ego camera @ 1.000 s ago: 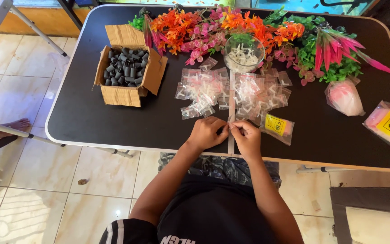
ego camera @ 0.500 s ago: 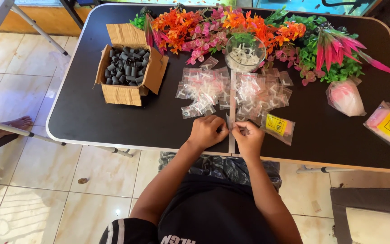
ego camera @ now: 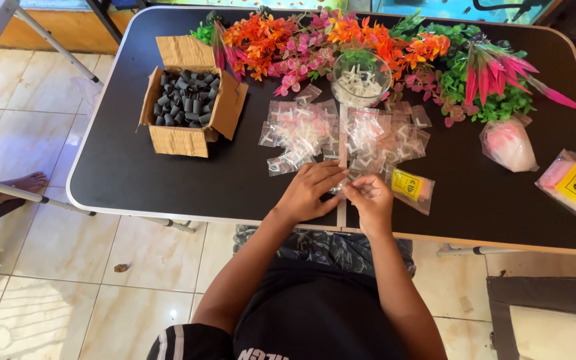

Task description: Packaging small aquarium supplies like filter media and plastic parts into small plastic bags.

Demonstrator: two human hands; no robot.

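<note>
We see the left hand (ego camera: 310,192) and the right hand (ego camera: 370,199) meeting at the near edge of the black rounded table (ego camera: 128,173), fingertips pinching a small clear plastic bag (ego camera: 343,189) between them (its contents are too small to tell). The bag sits right at the fingertips, just in front of the heap of similar clear small bags (ego camera: 341,133). An open cardboard box of dark grey cylinders (ego camera: 188,100) stands well apart to the left.
</note>
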